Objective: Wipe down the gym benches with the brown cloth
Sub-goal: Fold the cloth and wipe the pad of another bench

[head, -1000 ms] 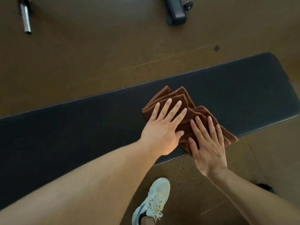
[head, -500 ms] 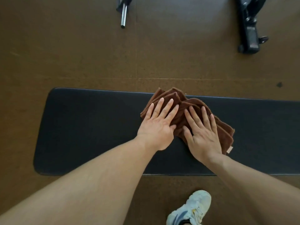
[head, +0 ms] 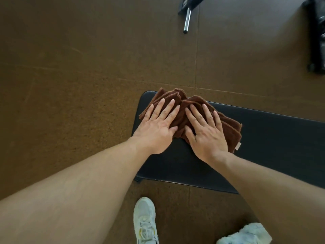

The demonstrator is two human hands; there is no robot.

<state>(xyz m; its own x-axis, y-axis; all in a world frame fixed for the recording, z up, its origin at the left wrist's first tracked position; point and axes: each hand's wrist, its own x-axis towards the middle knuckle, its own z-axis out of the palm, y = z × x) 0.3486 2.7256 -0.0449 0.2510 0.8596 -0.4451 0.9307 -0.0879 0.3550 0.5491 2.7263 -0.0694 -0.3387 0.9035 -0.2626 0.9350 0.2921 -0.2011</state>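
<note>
Place: on the near left end of the black padded surface (head: 263, 138), both hands are pressing flat on the brown cloth (head: 177, 106).
Left hand: the left hand (head: 156, 129) is lying palm down on the left part of the cloth, its grip spread, fingers straight and fanned, thumb pointing toward the other hand.
Right hand: the right hand (head: 205, 136) is lying just beside it on the right part of the cloth, its grip spread too, fingers straight; neither hand is pinching any fold.
Cloth: it is sitting bunched in several folded layers at the far corner of the surface's left end, its far edge reaching slightly past the rim, and a pale tag is showing at its right corner.
Surface: it is running off to the right, its rounded left end showing beside the left wrist.
Floor: brown speckled floor (head: 70, 85) is lying all around.
Shoes: two pale sneakers (head: 145, 221) are standing on the floor on the near side.
Far side: a shiny metal bar (head: 186, 21) is lying on the floor; at the right edge something black, perhaps equipment, is too cropped to name.
</note>
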